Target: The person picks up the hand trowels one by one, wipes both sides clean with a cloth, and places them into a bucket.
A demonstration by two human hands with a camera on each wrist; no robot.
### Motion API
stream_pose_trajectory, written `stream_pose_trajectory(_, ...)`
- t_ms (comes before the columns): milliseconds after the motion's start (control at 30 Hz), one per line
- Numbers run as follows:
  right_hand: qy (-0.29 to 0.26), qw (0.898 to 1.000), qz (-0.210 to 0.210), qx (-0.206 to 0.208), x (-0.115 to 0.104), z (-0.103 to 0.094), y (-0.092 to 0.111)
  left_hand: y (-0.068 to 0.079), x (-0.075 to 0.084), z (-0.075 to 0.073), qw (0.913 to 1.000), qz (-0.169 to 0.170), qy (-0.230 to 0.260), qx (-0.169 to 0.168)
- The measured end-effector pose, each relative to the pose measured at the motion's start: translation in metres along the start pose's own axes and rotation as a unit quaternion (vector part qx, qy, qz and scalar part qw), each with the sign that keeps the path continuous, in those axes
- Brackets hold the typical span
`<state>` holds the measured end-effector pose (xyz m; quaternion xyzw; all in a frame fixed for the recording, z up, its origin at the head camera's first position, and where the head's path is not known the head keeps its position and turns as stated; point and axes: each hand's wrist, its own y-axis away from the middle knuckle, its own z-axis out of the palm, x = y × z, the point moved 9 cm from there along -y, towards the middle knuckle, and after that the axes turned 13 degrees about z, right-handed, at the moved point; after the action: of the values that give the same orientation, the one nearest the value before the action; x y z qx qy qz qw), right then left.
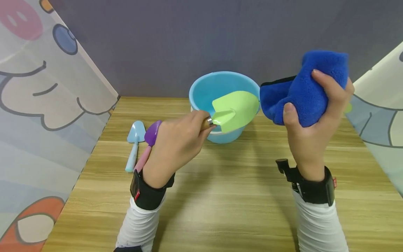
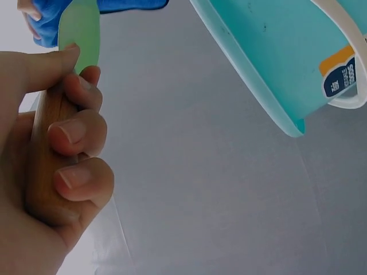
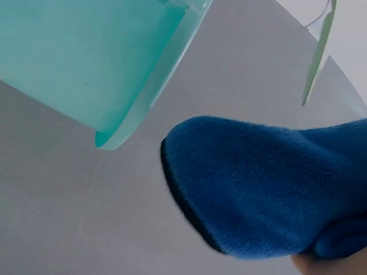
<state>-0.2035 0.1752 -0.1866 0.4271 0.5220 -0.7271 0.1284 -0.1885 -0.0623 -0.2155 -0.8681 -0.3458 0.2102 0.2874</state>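
Head view first: the left hand has its fingers wrapped around the wooden handle of a green trowel, held up off the worktop. The trowel's long axis runs from the hand out to the right and a bit far, so the blade tip aims pretty much at the blue cloth. That cloth is bunched up in the right hand, thumb and fingers curled tight round it, raised about level with the blade and just to its right. Blade and cloth are near but apart, so the right hand is the one closer to the blade. Behind the blade sits a light blue bucket at the far middle. Off to the left, a pale blue scoop and a purple scoop lie flat on the wood.

Left wrist view: fingers clamped on the wooden handle, the green blade poking up past them, a bit of cloth at the top, bucket upper right.

Right wrist view: mostly fuzzy cloth, with the blade edge-on at upper right, clear gap between them.
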Motion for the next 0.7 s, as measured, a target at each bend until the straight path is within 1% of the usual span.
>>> stream_pose_trajectory(100,-0.036,0.999,-0.001,-0.002,0.001,-0.001,0.001,-0.001,0.002,0.004,0.9998,-0.001,0.007,-0.018)
stream_pose_trajectory(200,-0.063,0.998,-0.011,-0.001,-0.001,-0.002,0.004,-0.002,0.004,0.009,0.9995,-0.002,0.008,-0.03)
stream_pose_trajectory(333,-0.083,0.995,-0.046,-0.005,-0.006,0.002,0.014,-0.002,0.008,0.012,0.9994,0.004,-0.001,-0.033)
stream_pose_trajectory(400,-0.08,0.994,-0.069,-0.021,-0.008,0.007,0.022,-0.002,0.009,0.012,0.9994,0.008,-0.005,-0.034)
stream_pose_trajectory(467,-0.076,0.991,-0.099,-0.046,-0.011,0.017,0.032,-0.002,0.01,0.013,0.9994,0.009,-0.006,-0.034)
stream_pose_trajectory(533,-0.064,0.986,-0.132,-0.082,-0.014,0.029,0.042,-0.002,0.01,0.013,0.9994,0.008,-0.006,-0.032)
stream_pose_trajectory(633,-0.044,0.973,-0.169,-0.151,-0.019,0.05,0.053,-0.001,0.009,0.011,0.9996,0.005,-0.006,-0.026)
stream_pose_trajectory(700,-0.022,0.964,-0.177,-0.198,-0.02,0.061,0.059,-0.001,0.009,0.01,0.9997,0.004,-0.007,-0.023)
